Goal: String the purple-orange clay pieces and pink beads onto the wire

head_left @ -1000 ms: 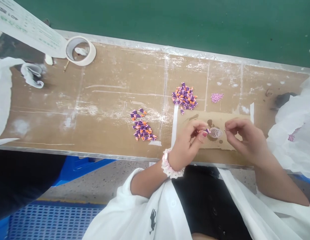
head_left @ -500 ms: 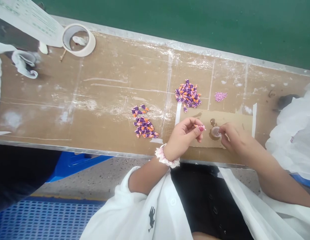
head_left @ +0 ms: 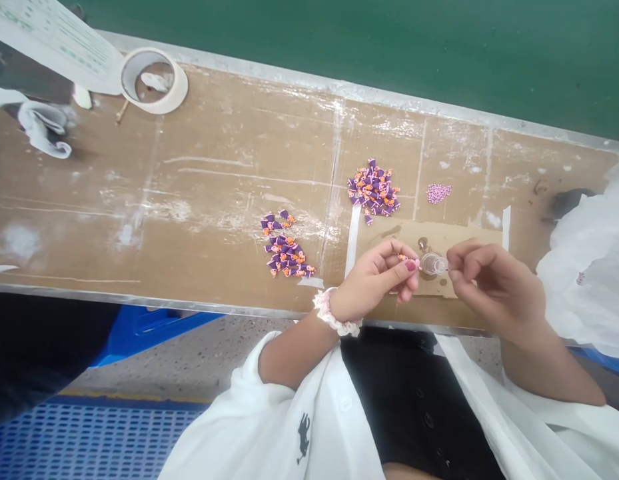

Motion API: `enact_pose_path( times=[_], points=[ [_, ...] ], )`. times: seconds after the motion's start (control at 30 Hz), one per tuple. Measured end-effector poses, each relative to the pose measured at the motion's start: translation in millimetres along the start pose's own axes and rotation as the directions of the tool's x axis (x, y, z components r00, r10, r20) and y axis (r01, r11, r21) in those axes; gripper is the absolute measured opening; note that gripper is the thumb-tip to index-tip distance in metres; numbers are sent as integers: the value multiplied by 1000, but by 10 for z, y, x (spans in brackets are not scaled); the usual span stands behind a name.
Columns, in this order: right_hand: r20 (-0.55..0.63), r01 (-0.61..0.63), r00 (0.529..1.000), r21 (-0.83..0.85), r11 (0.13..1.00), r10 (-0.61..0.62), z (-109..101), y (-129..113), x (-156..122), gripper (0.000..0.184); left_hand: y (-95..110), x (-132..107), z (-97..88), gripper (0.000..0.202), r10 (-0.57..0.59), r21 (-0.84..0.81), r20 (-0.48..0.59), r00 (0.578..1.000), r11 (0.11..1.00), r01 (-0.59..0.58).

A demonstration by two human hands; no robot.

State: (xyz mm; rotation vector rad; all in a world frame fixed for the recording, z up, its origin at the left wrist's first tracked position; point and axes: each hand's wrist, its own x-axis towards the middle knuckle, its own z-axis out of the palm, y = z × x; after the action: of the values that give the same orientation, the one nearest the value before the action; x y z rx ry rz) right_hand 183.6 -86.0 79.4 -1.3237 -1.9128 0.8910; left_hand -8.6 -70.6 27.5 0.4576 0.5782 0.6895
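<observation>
My left hand [head_left: 382,279] is closed in a pinch on a small doll figurine [head_left: 413,264], with pink and orange showing at the fingertips. My right hand [head_left: 496,287] pinches its thumb and forefinger together, and what lies between them is too small to make out. Between the two hands stands a small clear cup [head_left: 433,264] on a cardboard sheet [head_left: 459,233]. Beyond my left hand lies a heap of purple, orange and pink figurines [head_left: 373,190]. A second group of figurines [head_left: 286,250] is spread to its left. Tiny pink-purple pieces [head_left: 439,194] lie in a little pile behind the cup.
A roll of masking tape [head_left: 175,90] sits at the back left beside a printed sheet [head_left: 59,47] and crumpled white material [head_left: 44,127]. A white plastic bag [head_left: 589,267] bulges at the right end. Tape strips [head_left: 353,243] edge the cardboard. A blue stool [head_left: 139,333] stands at the lower left.
My right hand has drawn back slightly right from the cup, and its wrist has turned. My left hand has shifted a little right toward the cup with the figurine.
</observation>
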Motion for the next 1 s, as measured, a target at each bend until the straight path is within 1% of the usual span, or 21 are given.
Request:
enact_pose_path(
  times=[0.1, 0.17, 0.27, 0.43, 0.7, 0.9, 1.0],
  points=[
    [-39, 60, 998, 76, 995, -57, 98, -58, 9, 29, 20, -22, 36, 24, -70, -35, 71, 995, 997, 72],
    [-32, 98, 995, 88, 991, -95, 136, -80, 8, 30, 30, -37, 60, 23, -106, -71, 95, 990, 991, 114],
    [-9, 144, 990, 74, 987, -144, 151, -107, 6, 30, 32, -50, 89, 23, -132, -111, 101, 986, 983, 143],
    [0, 193, 981, 9, 981, -193, 141, -141, 14, 30, 17, -48, 104, 24, -156, -117, 110, 982, 979, 169],
    [6, 176, 984, -34, 984, -176, 156, -140, 4, 29, 9, -51, 114, 29, -164, -90, 98, 982, 981, 173],
    [11, 171, 985, -77, 982, -171, 155, -129, -26, 26, -8, -61, 118, 29, -110, -59, 97, 989, 992, 116],
    [16, 168, 986, -69, 983, -167, 154, -128, -30, 26, -15, -61, 119, 29, -91, -60, 106, 990, 993, 98]
  ],
)
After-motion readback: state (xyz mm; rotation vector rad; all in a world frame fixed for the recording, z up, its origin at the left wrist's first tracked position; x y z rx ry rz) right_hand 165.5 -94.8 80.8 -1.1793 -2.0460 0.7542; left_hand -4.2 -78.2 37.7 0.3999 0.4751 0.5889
